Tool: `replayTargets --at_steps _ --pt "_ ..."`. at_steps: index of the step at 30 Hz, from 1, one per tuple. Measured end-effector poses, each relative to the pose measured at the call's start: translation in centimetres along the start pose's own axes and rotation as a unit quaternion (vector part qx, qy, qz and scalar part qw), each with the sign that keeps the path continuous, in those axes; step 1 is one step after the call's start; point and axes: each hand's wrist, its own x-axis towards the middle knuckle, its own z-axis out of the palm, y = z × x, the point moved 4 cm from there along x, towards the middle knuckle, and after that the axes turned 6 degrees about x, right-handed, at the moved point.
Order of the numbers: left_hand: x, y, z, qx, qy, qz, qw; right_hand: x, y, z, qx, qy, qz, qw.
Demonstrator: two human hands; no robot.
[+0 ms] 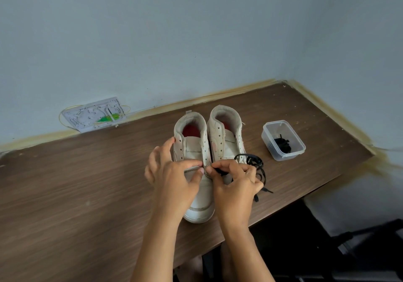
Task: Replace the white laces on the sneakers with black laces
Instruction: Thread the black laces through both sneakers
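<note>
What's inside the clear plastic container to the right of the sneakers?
The clear rectangular plastic container holds a bundled black shoelace, with no lid on it. Whether anything lies beneath the bundle cannot be seen.

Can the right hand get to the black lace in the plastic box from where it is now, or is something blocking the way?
Probably yes. The plastic box has no lid and stands beside the right hand with bare table between. But that hand has a grip on another black lace, which it must free first.
</note>
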Motion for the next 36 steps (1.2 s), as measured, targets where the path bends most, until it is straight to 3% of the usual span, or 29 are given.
replayTargets --at_steps 5,14,19,22,28,32,36 --pt "0.0 0.0 0.1 0.033 -0.030 -0.002 0.999 0.0 0.2 -0.3 0.029 -0.026 0.044 0.998" --pt "-0.2 0.6 0.4 0.059 -0.005 0.010 0.998 0.2 0.1 0.1 -0.054 -0.007 -0.059 0.997" --pt "-0.4 0.3 -0.6 -0.023 0.128 0.059 0.990 -0.3 -0.4 0.4 -0.063 0.008 -0.112 0.992" --pt "-0.5 -0.1 -1.2 -0.061 0.151 0.074 0.984 -0.4 -0.9 0.8 -0.036 -0.009 -0.172 0.984" --pt "0.0 -0.9 -1.4 -0.089 0.107 0.089 0.986 -0.4 -1.8 1.5 0.038 -0.041 -0.197 0.979" --pt "0.2 -2.0 -1.1 -0.121 0.042 0.084 0.988 -0.4 -2.5 1.1 0.138 -0.112 -0.125 0.976" --pt "0.2 -2.4 -1.2 -0.092 0.009 0.039 0.995 -0.2 -4.3 -1.1 0.273 -0.061 -0.126 0.952"
